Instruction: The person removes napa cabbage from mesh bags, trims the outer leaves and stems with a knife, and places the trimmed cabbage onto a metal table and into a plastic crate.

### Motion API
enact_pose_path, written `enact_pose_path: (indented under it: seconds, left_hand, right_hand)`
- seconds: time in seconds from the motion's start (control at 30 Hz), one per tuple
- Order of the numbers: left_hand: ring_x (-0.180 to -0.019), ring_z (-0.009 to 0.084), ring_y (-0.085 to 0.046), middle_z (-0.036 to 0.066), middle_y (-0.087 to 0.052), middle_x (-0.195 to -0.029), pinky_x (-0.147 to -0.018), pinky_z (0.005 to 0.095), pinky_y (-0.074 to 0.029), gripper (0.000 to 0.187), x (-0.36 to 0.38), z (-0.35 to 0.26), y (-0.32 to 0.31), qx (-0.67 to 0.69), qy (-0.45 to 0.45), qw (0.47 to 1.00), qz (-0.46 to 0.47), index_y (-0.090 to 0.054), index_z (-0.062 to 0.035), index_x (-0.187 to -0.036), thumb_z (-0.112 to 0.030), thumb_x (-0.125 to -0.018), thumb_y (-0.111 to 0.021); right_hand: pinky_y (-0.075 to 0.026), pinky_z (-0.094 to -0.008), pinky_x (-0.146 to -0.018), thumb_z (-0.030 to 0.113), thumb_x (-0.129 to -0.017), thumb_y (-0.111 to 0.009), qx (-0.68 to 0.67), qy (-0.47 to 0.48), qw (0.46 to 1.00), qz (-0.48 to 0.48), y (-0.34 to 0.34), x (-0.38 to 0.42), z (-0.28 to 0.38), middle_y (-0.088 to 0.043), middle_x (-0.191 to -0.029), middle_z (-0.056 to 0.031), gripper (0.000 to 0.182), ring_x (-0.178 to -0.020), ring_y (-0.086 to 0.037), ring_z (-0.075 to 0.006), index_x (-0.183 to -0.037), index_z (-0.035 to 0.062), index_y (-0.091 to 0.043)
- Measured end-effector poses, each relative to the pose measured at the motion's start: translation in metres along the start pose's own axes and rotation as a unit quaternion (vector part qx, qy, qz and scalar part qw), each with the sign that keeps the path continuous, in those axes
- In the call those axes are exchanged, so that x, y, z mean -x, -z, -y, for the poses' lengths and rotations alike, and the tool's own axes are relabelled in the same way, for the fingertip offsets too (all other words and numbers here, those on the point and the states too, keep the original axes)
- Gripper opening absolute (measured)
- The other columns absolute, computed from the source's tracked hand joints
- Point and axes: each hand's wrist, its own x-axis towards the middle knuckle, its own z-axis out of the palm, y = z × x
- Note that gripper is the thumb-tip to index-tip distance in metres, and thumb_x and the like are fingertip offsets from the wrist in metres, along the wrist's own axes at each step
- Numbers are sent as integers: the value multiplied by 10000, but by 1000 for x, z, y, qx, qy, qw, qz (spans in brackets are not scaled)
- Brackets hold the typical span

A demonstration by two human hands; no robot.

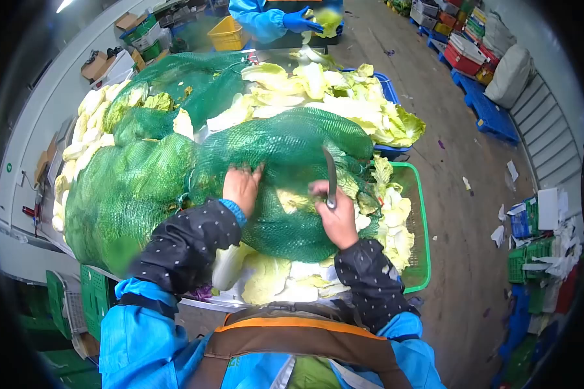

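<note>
A full green mesh bag (292, 240) of Chinese cabbages lies in front of me on the table. My left hand (241, 189) is on top of it, its fingertips curled into the netting. In my right hand (337, 217) is a knife (331, 175) with a dark, slightly curved blade pointing up and away from me. That hand is over the right part of the bag, near a gap where pale leaves (294, 200) show. At the near edge of the table are a whole cabbage (230, 266) and loose leaves (269, 275).
Another filled mesh bag (133, 194) lies to the left, with pale trimmed cabbages (78, 146) beyond it. A green basket (426, 259) and a blue crate (388, 87) at right hold leaves. Across the table, a co-worker's blue-gloved hand (300, 21) is at a cabbage.
</note>
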Motion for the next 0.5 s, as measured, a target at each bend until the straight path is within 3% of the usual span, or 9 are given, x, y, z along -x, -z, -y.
enact_pose_path:
  seconds: [0.07, 0.13, 0.17, 0.23, 0.27, 0.3, 0.33, 0.37, 0.5]
  left_hand:
    - [-1098, 298, -507, 198, -531, -1154, -968, 448, -340, 825, -6, 5, -17, 25, 10, 1000, -5, -288, -71, -1376, -225, -666, -679]
    - [-1235, 348, -383, 256, -471, -1234, -1039, 503, -264, 769, -2, -1, -1, 137, 70, 988, 18, -328, -21, -1343, -208, -670, -651]
    - [-1269, 368, -328, 274, -447, -1251, -1045, 542, -231, 774, -8, -5, 7, 297, 67, 950, 74, -364, 27, -1305, -269, -661, -672]
    - [-1228, 380, -382, 283, -433, -1273, -1055, 499, -232, 820, 9, -28, 14, 271, -21, 941, -201, -389, 63, -1270, -381, -659, -708]
    - [-1197, 386, -416, 290, -437, -1267, -1051, 456, -253, 866, 1, -30, 17, 386, 47, 921, 32, -385, 72, -1270, -436, -652, -716]
    - [-1165, 391, -450, 297, -441, -1260, -1048, 413, -274, 915, -7, -30, 18, 474, 113, 834, 261, -381, 80, -1270, -491, -644, -724]
    - [-1110, 392, -497, 303, -468, -1226, -1005, 348, -340, 1000, -7, -31, -9, 413, 95, 892, 159, -375, 101, -1264, -581, -616, -716]
    - [-1124, 369, -492, 294, -482, -1211, -983, 350, -371, 1069, -10, -23, -34, 436, 102, 874, 186, -340, 118, -1277, -546, -560, -774]
    - [-1079, 331, -524, 261, -522, -1158, -961, 325, -395, 1074, 2, -5, -37, 528, 105, 804, 253, -248, 145, -1297, -305, -529, -850]
  right_hand:
    - [-444, -270, -716, 15, -768, -508, -7, 11, 1000, 5, -12, -7, -4, -602, -874, -95, 171, -811, -584, -171, -922, 48, -573]
    - [-453, -268, -715, 31, -774, -522, 11, -177, 981, 83, -27, 7, -31, -607, -889, -95, 156, -789, -590, -170, -922, 42, -571]
    - [-460, -269, -694, 42, -779, -540, -77, -197, 975, 63, -36, 38, -74, -613, -909, -77, 131, -771, -581, -159, -906, 36, -574]
    - [-456, -267, -686, 37, -777, -541, -327, -361, 873, -1, -44, 91, -63, -606, -943, -55, 191, -790, -566, -137, -966, 55, -558]
    - [-480, -296, -745, 53, -782, -543, -274, -390, 878, 48, -44, 116, -67, -588, -1015, -79, 241, -856, -581, -162, -1023, 50, -527]
    - [-496, -367, -823, 81, -785, -560, -279, -408, 866, 81, -46, 136, -76, -547, -1084, -101, 275, -934, -589, -220, -1048, 32, -498]
    - [-493, -393, -846, 87, -794, -555, -320, -430, 841, 69, -40, 130, -62, -530, -1105, -111, 293, -959, -585, -245, -1069, 18, -482]
    - [-491, -418, -869, 93, -802, -550, -363, -450, 814, 52, -33, 123, -48, -514, -1125, -122, 312, -984, -582, -270, -1090, 4, -467]
    - [-503, -365, -832, 84, -862, -468, -285, -308, 908, 3, -20, 88, -53, -517, -1130, -170, 300, -986, -585, -256, -1121, -65, -440]
